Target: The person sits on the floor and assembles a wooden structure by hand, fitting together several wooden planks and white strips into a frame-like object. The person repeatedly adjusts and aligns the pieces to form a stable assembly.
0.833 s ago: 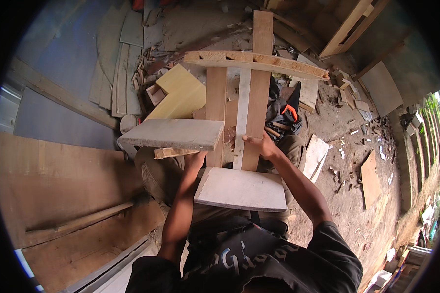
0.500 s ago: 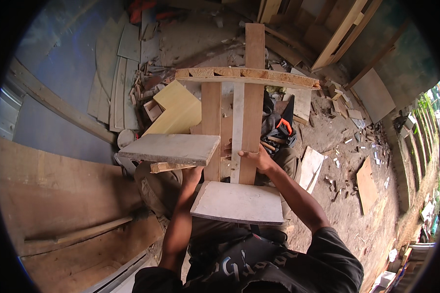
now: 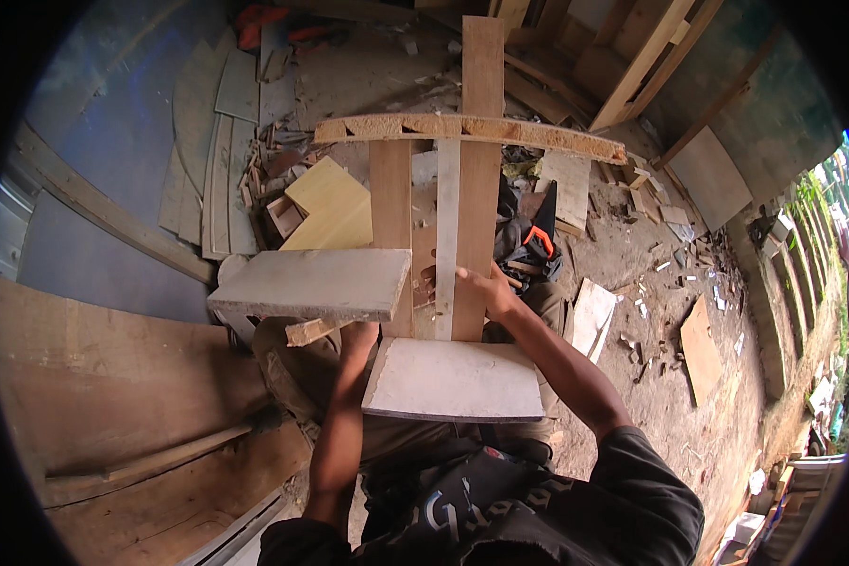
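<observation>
wooden frame (image 3: 462, 189) runs lengthwise away from us, our right hand (image 3: 489, 291) clamped on its near upright end, left hand hidden under grey slab (image 3: 311, 283), grip unknown.

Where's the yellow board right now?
In the head view, the yellow board lies on the ground upper left of centre, just left of the wooden frame and above the grey slab, beside a stack of planks.

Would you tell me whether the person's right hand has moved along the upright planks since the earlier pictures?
No; the right hand grips the upright planks just above the pale board, as before.
</observation>
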{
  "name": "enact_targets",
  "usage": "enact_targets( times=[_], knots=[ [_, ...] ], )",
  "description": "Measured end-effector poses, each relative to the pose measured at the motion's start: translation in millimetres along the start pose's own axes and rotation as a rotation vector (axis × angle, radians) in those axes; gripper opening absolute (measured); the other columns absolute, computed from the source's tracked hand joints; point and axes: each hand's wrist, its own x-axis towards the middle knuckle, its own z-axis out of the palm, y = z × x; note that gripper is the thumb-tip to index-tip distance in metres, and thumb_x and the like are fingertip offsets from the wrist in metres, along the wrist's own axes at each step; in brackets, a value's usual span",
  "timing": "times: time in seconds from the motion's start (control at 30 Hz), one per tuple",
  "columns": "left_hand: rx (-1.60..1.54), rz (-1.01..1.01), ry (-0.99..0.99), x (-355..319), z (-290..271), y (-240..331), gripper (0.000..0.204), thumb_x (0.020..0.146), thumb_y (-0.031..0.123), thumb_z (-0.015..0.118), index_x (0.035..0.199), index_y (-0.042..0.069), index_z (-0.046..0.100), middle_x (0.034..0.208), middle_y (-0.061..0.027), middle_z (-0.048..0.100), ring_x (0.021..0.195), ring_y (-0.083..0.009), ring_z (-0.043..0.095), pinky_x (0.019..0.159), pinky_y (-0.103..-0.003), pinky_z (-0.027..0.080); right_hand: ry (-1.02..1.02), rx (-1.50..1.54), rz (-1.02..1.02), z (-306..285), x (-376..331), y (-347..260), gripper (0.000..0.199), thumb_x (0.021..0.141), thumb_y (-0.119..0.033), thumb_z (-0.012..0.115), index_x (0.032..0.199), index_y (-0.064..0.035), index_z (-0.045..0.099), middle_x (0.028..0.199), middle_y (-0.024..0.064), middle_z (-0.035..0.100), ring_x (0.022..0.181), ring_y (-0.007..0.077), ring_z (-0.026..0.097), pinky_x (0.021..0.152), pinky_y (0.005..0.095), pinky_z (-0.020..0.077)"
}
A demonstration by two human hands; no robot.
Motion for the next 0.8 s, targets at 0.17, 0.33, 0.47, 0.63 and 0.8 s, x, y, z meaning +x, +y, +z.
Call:
enact_targets(
  times=[0.17,0.33,0.47,0.63,0.8],
  knots=[
    [-0.275,-0.286,-0.041,17.3,-5.0,47.9,0.036,0.083,0.012,0.077,0.112,-0.001,0.062,0.109,-0.0077,0.064,0.098,-0.0173,0.058,0.088,-0.031,0.045,-0.137,0.264,0.05,14.9,-4.6,-8.3,0.054,0.09,-0.023,0.066,0.132,-0.0003,0.043,0.11,0.0152,0.063,0.101,0.0275,0.063,0.087,0.0434,0.0533],
    [-0.37,-0.382,0.093,19.8,-16.9,57.2,0.027,0.086,0.011,0.073,0.104,-0.006,0.063,0.097,-0.0088,0.067,0.09,-0.0144,0.062,0.083,-0.027,0.049,0.008,0.245,0.03,5.6,6.6,11.6,0.045,0.09,-0.022,0.066,0.125,0.0011,0.05,0.103,0.015,0.065,0.091,0.0276,0.067,0.078,0.0426,0.0575],
    [-0.018,-0.467,0.398,26.0,-68.3,89.6,0.027,0.084,0.022,0.077,0.079,0.003,0.059,0.065,-0.0011,0.056,0.055,-0.0085,0.05,0.053,-0.023,0.038,0.024,0.255,-0.022,-21.8,20.0,11.0,0.039,0.091,-0.021,0.064,0.12,0.0027,0.054,0.101,0.0143,0.066,0.09,0.0256,0.067,0.079,0.0416,0.0575],
    [-0.639,-0.069,0.381,55.1,-138.8,142.0,0.037,0.099,0.044,0.049,0.101,0.007,0.048,0.078,-0.0037,0.044,0.077,-0.0172,0.042,0.079,-0.036,0.038,0.15,0.065,-0.15,-41.2,31.2,1.6,0.037,0.091,-0.024,0.066,0.114,0.004,0.06,0.1,0.0137,0.068,0.089,0.0221,0.067,0.078,0.0366,0.0552],
    [-0.878,0.261,0.229,85.3,-157.9,268.5,0.044,0.103,0.037,0.036,0.13,0.002,0.037,0.104,-0.0103,0.043,0.104,-0.0252,0.042,0.107,-0.052,0.028,0.216,-0.08,-0.186,-55.9,63.4,5.4,0.034,0.091,-0.024,0.067,0.11,0.0035,0.063,0.095,0.0116,0.069,0.086,0.02,0.067,0.075,0.0349,0.0542]
  ],
)
